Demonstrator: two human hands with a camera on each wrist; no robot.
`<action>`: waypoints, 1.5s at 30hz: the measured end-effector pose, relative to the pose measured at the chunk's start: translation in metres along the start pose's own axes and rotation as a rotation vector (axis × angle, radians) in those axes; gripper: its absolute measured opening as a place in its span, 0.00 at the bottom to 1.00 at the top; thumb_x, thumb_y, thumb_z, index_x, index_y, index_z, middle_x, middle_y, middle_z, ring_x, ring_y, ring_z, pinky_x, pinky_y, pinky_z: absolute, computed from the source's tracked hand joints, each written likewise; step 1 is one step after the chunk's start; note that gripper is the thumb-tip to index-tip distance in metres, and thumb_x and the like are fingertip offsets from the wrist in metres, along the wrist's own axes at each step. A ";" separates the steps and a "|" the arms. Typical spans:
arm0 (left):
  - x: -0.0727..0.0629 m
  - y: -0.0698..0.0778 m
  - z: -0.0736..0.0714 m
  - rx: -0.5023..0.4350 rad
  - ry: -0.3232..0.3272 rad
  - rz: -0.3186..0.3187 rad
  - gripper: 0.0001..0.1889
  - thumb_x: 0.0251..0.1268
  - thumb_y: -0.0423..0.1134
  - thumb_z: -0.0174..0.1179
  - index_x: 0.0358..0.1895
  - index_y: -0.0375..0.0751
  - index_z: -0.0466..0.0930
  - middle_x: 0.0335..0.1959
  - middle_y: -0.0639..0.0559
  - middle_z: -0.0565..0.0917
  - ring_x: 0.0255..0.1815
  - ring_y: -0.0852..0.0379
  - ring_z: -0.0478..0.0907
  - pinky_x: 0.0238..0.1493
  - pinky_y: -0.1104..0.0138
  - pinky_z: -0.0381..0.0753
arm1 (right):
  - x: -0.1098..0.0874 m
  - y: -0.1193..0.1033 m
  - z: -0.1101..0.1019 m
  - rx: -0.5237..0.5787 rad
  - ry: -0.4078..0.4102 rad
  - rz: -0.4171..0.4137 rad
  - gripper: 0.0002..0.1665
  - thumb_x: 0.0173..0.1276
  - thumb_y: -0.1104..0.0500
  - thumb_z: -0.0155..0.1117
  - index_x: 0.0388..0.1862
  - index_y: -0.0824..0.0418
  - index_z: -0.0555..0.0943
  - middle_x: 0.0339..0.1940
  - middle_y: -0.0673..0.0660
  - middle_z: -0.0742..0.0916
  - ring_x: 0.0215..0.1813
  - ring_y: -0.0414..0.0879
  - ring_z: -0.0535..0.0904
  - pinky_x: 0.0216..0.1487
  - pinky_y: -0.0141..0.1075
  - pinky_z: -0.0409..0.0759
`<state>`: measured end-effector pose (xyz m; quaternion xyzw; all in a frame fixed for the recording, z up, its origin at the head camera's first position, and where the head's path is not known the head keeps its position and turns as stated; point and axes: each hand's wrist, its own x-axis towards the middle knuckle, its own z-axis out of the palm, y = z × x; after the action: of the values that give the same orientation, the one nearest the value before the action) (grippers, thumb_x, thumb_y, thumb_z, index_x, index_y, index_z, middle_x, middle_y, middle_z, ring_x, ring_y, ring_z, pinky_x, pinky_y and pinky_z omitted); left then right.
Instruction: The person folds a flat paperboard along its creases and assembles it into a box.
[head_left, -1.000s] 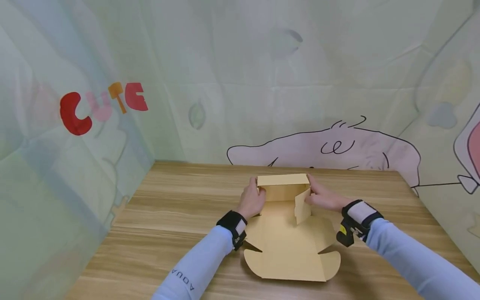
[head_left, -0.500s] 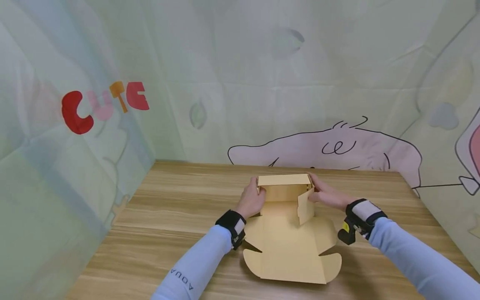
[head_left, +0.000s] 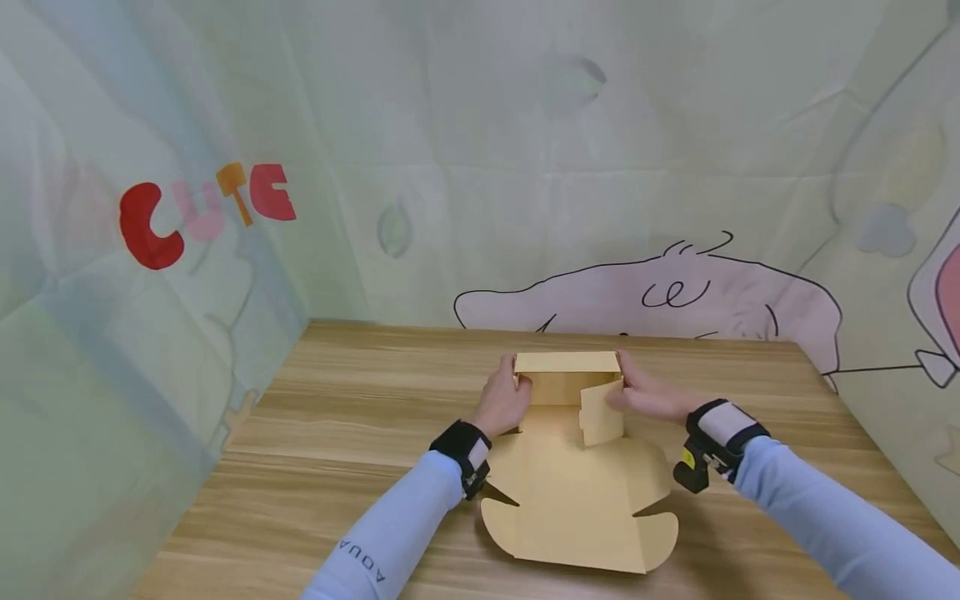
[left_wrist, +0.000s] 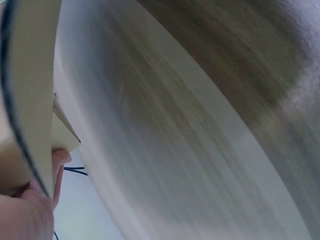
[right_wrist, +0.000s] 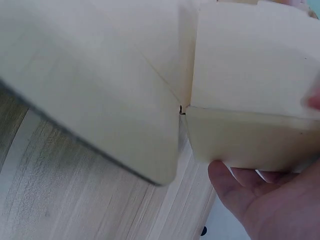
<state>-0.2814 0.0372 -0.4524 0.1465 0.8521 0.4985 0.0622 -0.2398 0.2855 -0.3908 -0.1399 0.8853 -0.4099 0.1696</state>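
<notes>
A partly folded cardboard box [head_left: 573, 483] lies on the wooden table, its back end standing up and its front panel flat with rounded side tabs. My left hand [head_left: 504, 402] grips the raised back end at its left side, thumb on the inner side. At the right side my right hand [head_left: 648, 393] pinches the wall beside a small inward-turned flap [head_left: 602, 414]. In the left wrist view, part of the left hand [left_wrist: 25, 215] shows behind a cardboard panel [left_wrist: 32, 85]. The right wrist view has the right hand [right_wrist: 280, 205] with fingers beneath the side wall [right_wrist: 250, 137].
The wood-grain table [head_left: 360, 375] extends around the box on both sides. A printed fabric backdrop [head_left: 525, 167] hangs behind it and along the left and right edges. Each wrist carries a black strap with a small device, such as the right strap [head_left: 726, 425].
The small right flap first swung slightly outward, then turned further inward with my right hand. The box's front panel has shifted a little to the left and nearer. My left hand stays at the left side.
</notes>
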 end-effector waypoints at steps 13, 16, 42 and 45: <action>0.002 0.000 -0.003 0.002 -0.008 0.002 0.26 0.78 0.39 0.42 0.75 0.35 0.56 0.23 0.55 0.65 0.16 0.60 0.60 0.24 0.68 0.65 | 0.000 0.005 -0.004 -0.031 0.044 0.083 0.70 0.65 0.39 0.68 0.81 0.69 0.32 0.81 0.78 0.44 0.80 0.78 0.42 0.75 0.72 0.49; 0.002 0.000 -0.004 0.017 0.006 0.015 0.25 0.77 0.38 0.42 0.73 0.35 0.58 0.24 0.54 0.66 0.17 0.59 0.61 0.24 0.67 0.65 | 0.001 0.006 -0.003 -0.053 0.080 0.080 0.69 0.65 0.39 0.69 0.81 0.69 0.35 0.80 0.80 0.49 0.78 0.79 0.47 0.73 0.71 0.56; 0.002 0.003 -0.003 0.039 0.000 0.030 0.21 0.76 0.38 0.45 0.68 0.36 0.62 0.25 0.54 0.66 0.17 0.60 0.62 0.23 0.69 0.66 | 0.009 0.011 0.009 -0.215 0.292 -0.055 0.49 0.68 0.44 0.68 0.74 0.72 0.60 0.67 0.74 0.76 0.68 0.71 0.72 0.66 0.65 0.72; 0.002 0.003 -0.002 0.045 0.000 0.028 0.21 0.76 0.37 0.45 0.67 0.36 0.62 0.25 0.54 0.66 0.17 0.60 0.63 0.22 0.69 0.66 | 0.010 0.012 0.010 -0.218 0.307 -0.069 0.44 0.68 0.47 0.69 0.73 0.70 0.63 0.65 0.72 0.78 0.67 0.69 0.74 0.66 0.64 0.72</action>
<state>-0.2833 0.0375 -0.4486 0.1598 0.8609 0.4802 0.0520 -0.2462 0.2820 -0.4085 -0.1235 0.9345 -0.3337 0.0024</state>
